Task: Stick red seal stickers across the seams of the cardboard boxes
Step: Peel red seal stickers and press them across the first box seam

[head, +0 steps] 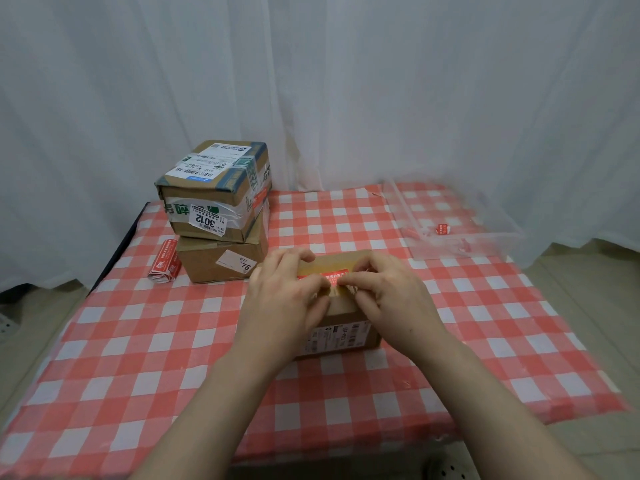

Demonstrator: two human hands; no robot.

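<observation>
**Fingers (313, 280) closed narrowly on a red seal sticker (330, 276) atop a box**

A table under a red-and-white checked cloth (173, 341) is shown. A stack of two taped boxes (214, 192) stands at the far left and a clear plastic tray (460, 233) lies at the far right. The small cardboard box (341, 336) being sealed sits at the centre, nearer than the stack. The left hand (284, 296) and right hand (394, 296) are set on its top, and each end of the sticker is pinched between bent fingertips, against a band of yellowish tape. The seam itself is largely hidden by the hands. A roll of stickers (165, 261) lies just left of the stack.

For a sound seal, the strip should be held taut and placed so that roughly equal parts fall on either side of the seam. It is best laid from the middle outward, then rubbed flat so that wrinkles are avoided. Steady downward pressure is advised, since the light box could slide on the cloth.
</observation>
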